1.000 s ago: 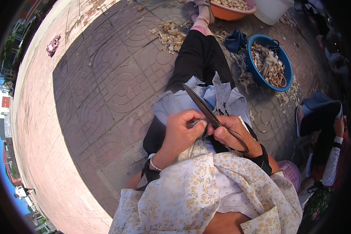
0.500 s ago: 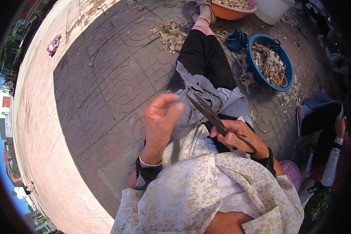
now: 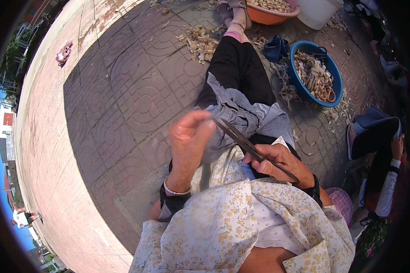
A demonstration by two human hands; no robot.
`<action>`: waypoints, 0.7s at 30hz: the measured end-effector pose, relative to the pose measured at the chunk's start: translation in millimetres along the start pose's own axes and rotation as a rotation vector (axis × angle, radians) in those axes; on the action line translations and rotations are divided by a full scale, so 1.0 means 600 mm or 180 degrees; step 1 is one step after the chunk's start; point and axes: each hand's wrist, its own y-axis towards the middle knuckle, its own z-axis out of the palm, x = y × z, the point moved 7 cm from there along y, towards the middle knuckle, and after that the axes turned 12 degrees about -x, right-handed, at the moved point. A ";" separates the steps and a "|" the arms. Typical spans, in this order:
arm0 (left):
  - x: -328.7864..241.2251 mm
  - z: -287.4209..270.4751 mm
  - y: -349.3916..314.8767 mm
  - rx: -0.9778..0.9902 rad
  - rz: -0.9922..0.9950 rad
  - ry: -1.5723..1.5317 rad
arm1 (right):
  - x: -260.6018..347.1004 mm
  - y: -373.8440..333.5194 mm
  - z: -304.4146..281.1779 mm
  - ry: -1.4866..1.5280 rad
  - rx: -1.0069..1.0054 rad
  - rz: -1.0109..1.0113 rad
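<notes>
Dark metal scissors (image 3: 241, 142) rest in my right hand (image 3: 280, 161), the fingers closed around the handles. Their blades point up and left, and the tips lie just beside the fingertips of my left hand (image 3: 187, 139). That hand is raised, its thumb and forefinger drawn together in a pinch; whatever is between them is too small or blurred to make out. Beneath both hands, a grey-blue cloth (image 3: 241, 109) with a dark beaded-looking edge is spread over my lap and black trousers (image 3: 237, 61).
A blue basin (image 3: 337, 79) of dry stalks and peelings stands right of my legs, near a dark blue cloth (image 3: 276, 48). Beyond are an orange basin (image 3: 264, 14) of pale pieces and a white bucket (image 3: 319, 13). Peelings (image 3: 202, 43) litter the paving. Another person (image 3: 376, 136) sits at right.
The scissors' blades have come closer together and swung slightly left, toward my left fingertips. My left hand has shifted a little to the right.
</notes>
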 end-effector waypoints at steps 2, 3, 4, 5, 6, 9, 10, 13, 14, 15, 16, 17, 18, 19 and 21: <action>-0.001 0.001 -0.001 0.0016 0.0012 0.0006 | 0.002 0.000 -0.001 -0.0041 0.0015 -0.0006; -0.001 0.001 -0.001 0.0005 0.0012 0.0060 | 0.002 0.000 -0.002 -0.0061 0.0023 -0.0008; -0.001 0.001 -0.001 -0.0006 0.0012 0.0115 | 0.002 0.000 -0.002 -0.0078 0.0023 -0.0010; -0.001 0.000 -0.001 -0.0016 0.0013 0.0170 | 0.002 0.000 -0.003 -0.0095 0.0022 -0.0011; -0.002 -0.002 0.000 -0.0055 0.0085 0.0345 | 0.001 0.000 -0.003 -0.0112 0.0021 -0.0010; -0.003 -0.007 0.001 -0.0160 0.0272 0.0774 | 0.000 0.001 -0.004 -0.0082 0.0047 0.0010; -0.004 -0.008 0.001 -0.0187 0.0312 0.0854 | 0.001 0.001 -0.004 -0.0077 0.0052 0.0020; -0.007 -0.007 0.000 -0.0241 0.0419 0.1008 | 0.007 0.001 -0.004 -0.0055 0.0067 0.0053; -0.008 -0.006 -0.001 -0.0253 0.0451 0.1046 | 0.009 0.001 -0.004 -0.0043 0.0075 0.0067; -0.005 -0.005 0.000 -0.0235 0.0371 0.1023 | 0.010 0.001 -0.003 -0.0030 0.0078 0.0084; -0.001 -0.003 0.000 -0.0215 0.0291 0.1001 | 0.010 0.002 -0.003 -0.0007 0.0059 0.0071; 0.003 -0.002 0.000 -0.0194 0.0210 0.0978 | 0.007 0.002 -0.002 0.0016 0.0040 0.0059; 0.009 0.009 -0.005 0.0104 0.0246 0.1128 | 0.007 0.004 0.000 0.0037 0.0036 0.0045; 0.022 0.021 -0.014 0.0403 0.0280 0.1276 | 0.011 0.009 -0.001 -0.0004 -0.0063 -0.0101; 0.037 0.061 -0.042 0.0987 0.0324 0.1309 | 0.020 0.023 -0.003 -0.0083 -0.0265 -0.0400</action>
